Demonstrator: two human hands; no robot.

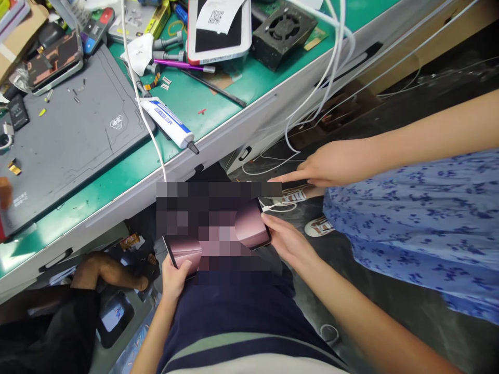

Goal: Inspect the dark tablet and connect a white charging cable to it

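Over my lap, both of my hands hold a flat device with a pinkish glossy screen (253,224), which looks like a tablet. Blocky pixelation hides its middle, so whether it is one piece cannot be told. My left hand (175,275) grips the left end, thumb on the screen. At the right end my right hand (286,236) wraps the edge, beside a white cable plug (266,209). Another person's hand (325,165) reaches in from the right with a finger stretched towards the device.
A green workbench (226,114) carries a grey mat (78,135), a white-and-blue tube (169,122), a phone without its cover (54,59), a fan unit (284,34) and tools. White cables (331,67) hang over its edge. A blue flowered garment (409,223) is at right, a seated person's leg (105,270) at left.
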